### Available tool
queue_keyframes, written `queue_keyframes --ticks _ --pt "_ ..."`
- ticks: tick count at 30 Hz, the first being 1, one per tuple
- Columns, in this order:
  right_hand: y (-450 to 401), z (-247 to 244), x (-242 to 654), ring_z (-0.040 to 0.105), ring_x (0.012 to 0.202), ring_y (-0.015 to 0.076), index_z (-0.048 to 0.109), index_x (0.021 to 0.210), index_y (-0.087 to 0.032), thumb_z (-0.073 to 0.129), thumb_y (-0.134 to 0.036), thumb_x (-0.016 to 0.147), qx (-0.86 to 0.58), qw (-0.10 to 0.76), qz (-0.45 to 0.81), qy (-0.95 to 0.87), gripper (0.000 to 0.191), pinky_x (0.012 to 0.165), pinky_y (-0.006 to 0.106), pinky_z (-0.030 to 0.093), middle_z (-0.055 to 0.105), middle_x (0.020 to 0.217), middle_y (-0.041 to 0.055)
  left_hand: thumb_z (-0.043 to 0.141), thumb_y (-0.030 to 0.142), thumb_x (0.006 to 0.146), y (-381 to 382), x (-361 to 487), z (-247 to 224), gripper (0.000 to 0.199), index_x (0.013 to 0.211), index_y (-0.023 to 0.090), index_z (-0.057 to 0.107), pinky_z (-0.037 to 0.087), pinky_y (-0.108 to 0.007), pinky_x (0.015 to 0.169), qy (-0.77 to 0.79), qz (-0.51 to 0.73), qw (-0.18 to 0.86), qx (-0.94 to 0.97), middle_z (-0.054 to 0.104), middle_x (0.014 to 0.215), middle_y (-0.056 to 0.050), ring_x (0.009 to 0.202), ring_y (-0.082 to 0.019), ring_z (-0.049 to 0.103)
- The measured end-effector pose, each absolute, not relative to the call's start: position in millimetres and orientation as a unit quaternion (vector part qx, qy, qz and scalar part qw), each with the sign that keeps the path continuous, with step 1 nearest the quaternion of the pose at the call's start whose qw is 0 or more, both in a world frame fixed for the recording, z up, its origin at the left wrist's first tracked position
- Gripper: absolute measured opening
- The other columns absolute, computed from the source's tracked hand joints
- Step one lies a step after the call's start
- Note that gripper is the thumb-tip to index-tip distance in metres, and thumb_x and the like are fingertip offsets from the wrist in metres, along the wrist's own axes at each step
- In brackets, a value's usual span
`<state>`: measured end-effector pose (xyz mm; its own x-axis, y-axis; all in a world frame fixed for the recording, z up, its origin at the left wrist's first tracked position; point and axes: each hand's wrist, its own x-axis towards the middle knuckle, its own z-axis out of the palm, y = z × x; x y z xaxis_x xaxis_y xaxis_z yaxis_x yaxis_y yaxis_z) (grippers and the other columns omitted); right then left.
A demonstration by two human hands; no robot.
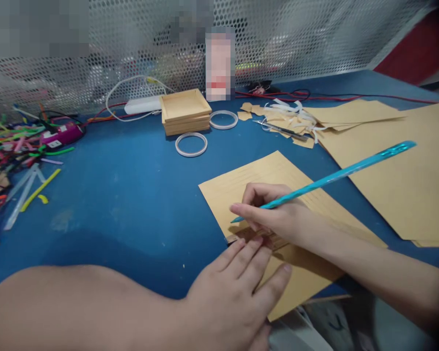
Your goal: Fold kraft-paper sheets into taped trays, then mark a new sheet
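A turquoise pen (320, 183) slants up to the right in my right hand (278, 209), which is closed around it near its point. The pen's tip is over the left part of a tan paper sheet (281, 168) marked with faint lines. My left hand (237, 282) lies flat, fingers stretched out, on the near part of the sheet. Just beyond its fingertips is a narrow brown strip (281, 240), perhaps a wooden ruler, lying across the sheet and partly hidden by both hands.
Larger tan sheets (395, 170) lie at the right. Stacked wooden trays (186, 105) stand at the back between tape rolls (191, 145) and a white power strip (142, 105). Paper scraps (289, 117) hold a dark, thin tool (281, 129). Colourful pipe pieces (40, 190) clutter the left.
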<state>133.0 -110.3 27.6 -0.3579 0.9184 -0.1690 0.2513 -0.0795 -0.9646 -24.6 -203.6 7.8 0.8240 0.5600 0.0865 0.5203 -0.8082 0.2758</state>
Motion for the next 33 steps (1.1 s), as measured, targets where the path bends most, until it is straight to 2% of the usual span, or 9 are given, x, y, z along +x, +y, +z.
queue_keyframes --ticks 9,19,26,33 --pt "-111 30 134 0.043 0.034 0.0062 0.049 0.057 -0.02 0.069 -0.044 0.077 -0.485 0.292 0.549 -0.615 0.037 0.033 0.019 0.035 0.052 0.044 -0.005 0.042 0.033 0.095 -201 -27 13 0.059 0.146 0.007 0.03 0.017 -0.043 0.116 0.261 0.061 0.076 0.96 0.027 0.152 -0.022 0.142 -0.033 0.022" --pt "-113 32 131 0.048 0.037 0.0089 0.05 0.06 -0.02 0.069 -0.045 0.075 -0.509 0.286 0.528 -0.617 0.034 0.034 0.02 0.037 0.054 0.045 -0.004 0.033 0.028 0.099 -199 -26 16 0.05 0.145 0.008 0.035 0.027 -0.042 0.112 0.26 0.054 0.039 0.963 0.033 0.149 -0.02 0.139 -0.031 0.031" --pt "-118 34 126 0.047 0.04 0.0095 0.047 0.059 -0.021 0.074 -0.034 0.067 -0.522 0.274 0.512 -0.625 0.031 0.034 0.021 0.033 0.051 0.047 -0.0052 0.035 0.03 0.099 -199 -25 14 0.048 0.142 0.011 0.041 0.031 -0.041 0.11 0.26 0.069 0.02 0.963 0.043 0.145 -0.016 0.135 -0.029 0.039" --pt "-127 31 123 0.052 0.045 0.0107 0.037 0.054 -0.022 0.064 -0.023 0.072 -0.503 0.294 0.519 -0.625 0.032 0.041 0.022 0.04 0.047 0.049 -0.0057 0.035 0.027 0.099 -199 -25 13 0.043 0.138 0.015 0.048 0.033 -0.039 0.109 0.268 0.093 -0.001 0.959 0.05 0.14 -0.013 0.13 -0.026 0.046"
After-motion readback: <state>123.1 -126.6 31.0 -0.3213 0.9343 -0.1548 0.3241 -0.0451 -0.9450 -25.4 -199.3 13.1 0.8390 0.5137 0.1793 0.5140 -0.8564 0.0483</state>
